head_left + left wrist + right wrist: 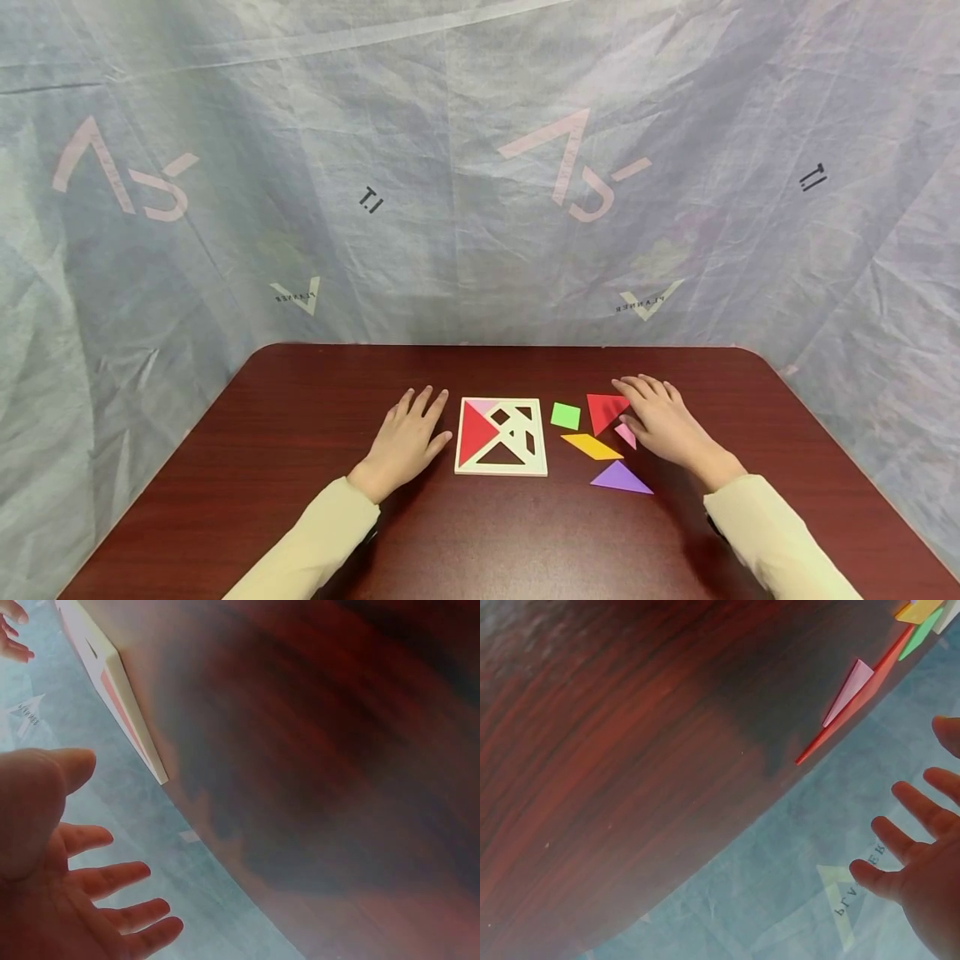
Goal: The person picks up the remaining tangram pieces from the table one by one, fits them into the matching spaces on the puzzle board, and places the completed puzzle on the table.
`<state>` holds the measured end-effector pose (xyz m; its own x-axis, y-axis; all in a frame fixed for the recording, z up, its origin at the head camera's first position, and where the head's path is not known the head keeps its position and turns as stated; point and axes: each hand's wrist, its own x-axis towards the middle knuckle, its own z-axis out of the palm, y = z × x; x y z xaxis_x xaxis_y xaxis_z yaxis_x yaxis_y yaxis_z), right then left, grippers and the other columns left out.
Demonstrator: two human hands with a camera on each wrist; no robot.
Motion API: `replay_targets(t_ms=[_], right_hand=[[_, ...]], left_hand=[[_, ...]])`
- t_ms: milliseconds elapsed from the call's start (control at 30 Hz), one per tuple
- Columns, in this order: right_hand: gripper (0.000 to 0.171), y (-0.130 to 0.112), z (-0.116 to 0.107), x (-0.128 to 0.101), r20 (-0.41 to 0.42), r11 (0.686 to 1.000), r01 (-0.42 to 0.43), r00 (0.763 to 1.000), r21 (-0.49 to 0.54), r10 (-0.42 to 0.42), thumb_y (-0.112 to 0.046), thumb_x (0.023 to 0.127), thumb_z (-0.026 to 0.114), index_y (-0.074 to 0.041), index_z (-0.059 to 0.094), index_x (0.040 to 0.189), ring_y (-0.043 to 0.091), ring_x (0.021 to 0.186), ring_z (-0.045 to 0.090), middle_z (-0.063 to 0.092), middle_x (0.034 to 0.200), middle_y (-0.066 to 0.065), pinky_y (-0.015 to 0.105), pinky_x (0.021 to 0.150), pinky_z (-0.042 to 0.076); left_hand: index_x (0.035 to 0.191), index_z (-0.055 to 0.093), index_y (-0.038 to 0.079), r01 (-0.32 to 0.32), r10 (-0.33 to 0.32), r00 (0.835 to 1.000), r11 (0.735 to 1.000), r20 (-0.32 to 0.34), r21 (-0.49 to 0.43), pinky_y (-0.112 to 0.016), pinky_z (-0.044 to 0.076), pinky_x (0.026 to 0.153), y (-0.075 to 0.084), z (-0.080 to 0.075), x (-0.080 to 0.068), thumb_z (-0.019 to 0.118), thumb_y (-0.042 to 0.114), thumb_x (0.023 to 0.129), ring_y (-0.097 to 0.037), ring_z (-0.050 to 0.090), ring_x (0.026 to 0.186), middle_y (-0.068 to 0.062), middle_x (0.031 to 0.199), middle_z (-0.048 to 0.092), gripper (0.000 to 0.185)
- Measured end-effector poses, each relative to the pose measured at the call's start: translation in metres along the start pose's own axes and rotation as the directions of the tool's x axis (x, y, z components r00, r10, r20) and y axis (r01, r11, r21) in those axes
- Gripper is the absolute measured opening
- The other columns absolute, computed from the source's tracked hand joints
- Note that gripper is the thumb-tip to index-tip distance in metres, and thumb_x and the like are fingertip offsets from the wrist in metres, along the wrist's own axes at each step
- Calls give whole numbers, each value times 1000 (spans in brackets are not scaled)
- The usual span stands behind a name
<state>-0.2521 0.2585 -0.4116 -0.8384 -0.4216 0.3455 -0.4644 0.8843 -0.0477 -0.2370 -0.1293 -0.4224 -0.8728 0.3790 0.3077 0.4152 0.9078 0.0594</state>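
A square white tangram tray (500, 470) stands mid-table, with a large red triangle (475, 432) and a pink piece (482, 406) set in its left side and top. Its other cut-outs show dark wood. To the tray's right lie a green square (566, 416), a red triangle (604, 410), a yellow parallelogram (592, 447), a small pink triangle (626, 435) and a purple triangle (621, 478). My left hand (405, 439), fingers spread, is just left of the tray and holds nothing. My right hand (667, 421), fingers extended and holding nothing, overlaps the red triangle's right corner in the head view.
The dark red-brown wooden table (480, 542) has rounded far corners. A grey printed cloth (450, 208) hangs behind it and along both sides. Sleeves in pale cream cover both forearms.
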Motion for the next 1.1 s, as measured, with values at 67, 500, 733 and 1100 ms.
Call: replay_targets(t_ms=[67, 500, 733, 1100], right_hand=[[53, 0, 2, 2, 13, 1000, 3, 1000, 10, -3, -14, 81, 65, -1, 47, 129, 43, 120, 39, 49, 127, 20, 63, 96, 27], [54, -1, 11, 12, 41, 997, 47, 998, 58, -49, -7, 77, 67, -3, 49, 128, 40, 116, 42, 51, 121, 18, 62, 93, 30], [53, 1, 16, 18, 50, 996, 67, 996, 60, -70, -5, 76, 66, -3, 50, 127, 38, 114, 44, 51, 121, 18, 60, 92, 33], [50, 0, 24, 23, 98, 998, 50, 994, 42, -54, -5, 77, 64, -4, 52, 125, 37, 110, 46, 53, 118, 16, 60, 90, 35]], left_hand=[[138, 40, 10, -5, 5, 1000, 1000, 4, 8, -52, 38, 95, 1, 0, 2, 56, 36, 89, -43, 39, 125, -18, 138, 42, 58], [135, 44, 9, -42, 43, 999, 996, -14, 75, -46, 44, 87, 4, 9, 15, 56, 34, 89, -35, 49, 113, -16, 128, 50, 53], [133, 46, 8, -48, 47, 999, 996, 5, 75, -45, 45, 83, 8, 13, 21, 56, 32, 89, -33, 51, 108, -15, 124, 52, 51], [130, 50, 7, -101, 100, 995, 988, 11, 117, -42, 48, 76, 15, 18, 26, 58, 31, 88, -31, 55, 98, -14, 113, 57, 49]])
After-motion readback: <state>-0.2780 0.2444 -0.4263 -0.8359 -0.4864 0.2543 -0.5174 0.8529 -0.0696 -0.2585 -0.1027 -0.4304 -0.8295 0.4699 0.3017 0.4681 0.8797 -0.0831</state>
